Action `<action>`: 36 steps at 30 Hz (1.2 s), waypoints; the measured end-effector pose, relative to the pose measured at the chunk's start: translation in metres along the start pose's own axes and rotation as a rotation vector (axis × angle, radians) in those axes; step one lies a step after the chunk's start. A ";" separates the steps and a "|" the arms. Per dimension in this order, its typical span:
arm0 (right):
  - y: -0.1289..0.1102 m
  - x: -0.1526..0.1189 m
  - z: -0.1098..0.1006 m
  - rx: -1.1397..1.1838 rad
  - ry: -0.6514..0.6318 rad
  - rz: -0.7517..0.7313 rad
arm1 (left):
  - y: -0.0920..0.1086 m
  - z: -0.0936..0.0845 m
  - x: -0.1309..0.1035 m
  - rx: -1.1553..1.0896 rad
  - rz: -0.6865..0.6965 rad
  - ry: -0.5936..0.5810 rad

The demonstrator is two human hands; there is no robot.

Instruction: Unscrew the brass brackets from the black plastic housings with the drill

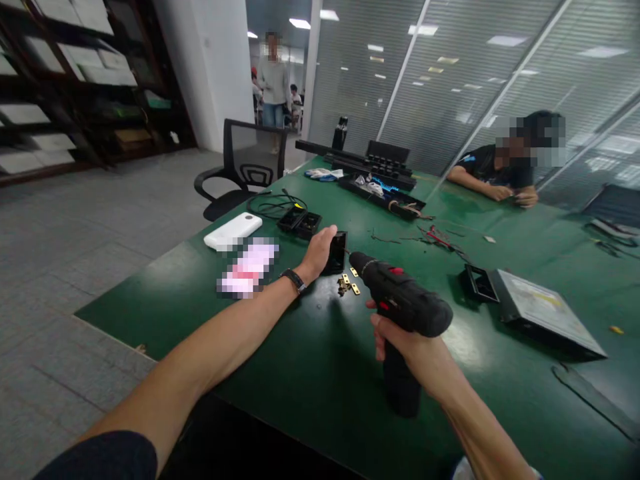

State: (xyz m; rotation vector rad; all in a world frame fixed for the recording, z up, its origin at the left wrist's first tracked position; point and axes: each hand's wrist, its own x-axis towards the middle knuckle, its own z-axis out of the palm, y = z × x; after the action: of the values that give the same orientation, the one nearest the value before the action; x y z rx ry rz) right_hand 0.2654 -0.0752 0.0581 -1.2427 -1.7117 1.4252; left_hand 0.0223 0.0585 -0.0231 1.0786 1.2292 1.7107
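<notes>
My right hand (407, 343) is wrapped round the grip of a black cordless drill (400, 293), whose chuck points away and to the left. My left hand (319, 255) holds a small black open box (336, 257) on its side, its opening turned toward the drill. The drill's tip is close to the box; whether they touch I cannot tell. Just in front of the box lie several small brass plates (355, 289) and a little heap of small dark-gold pieces (343, 287). Most of the left fingers are hidden behind the box.
On the green table (300, 373) are a white power bank (233, 231), a blurred phone (249, 267), black boxes (300, 221), a cable, and a metal-topped case (550, 310) at right. Long black parts (370, 167) lie at the back. A person (500, 163) sits opposite; another stands in the doorway.
</notes>
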 end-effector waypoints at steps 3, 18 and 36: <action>-0.002 -0.001 0.001 0.010 0.008 0.005 | 0.001 -0.001 0.001 0.065 0.107 0.017; 0.011 -0.001 -0.002 0.000 0.019 -0.002 | 0.008 0.001 -0.002 0.135 0.147 0.028; 0.014 -0.001 -0.003 -0.037 0.013 -0.029 | 0.010 0.002 -0.002 0.100 0.137 0.031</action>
State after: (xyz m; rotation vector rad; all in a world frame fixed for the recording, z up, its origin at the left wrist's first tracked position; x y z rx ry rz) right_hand 0.2729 -0.0749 0.0459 -1.2395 -1.7478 1.3720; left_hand 0.0241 0.0549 -0.0135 1.2243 1.2984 1.7897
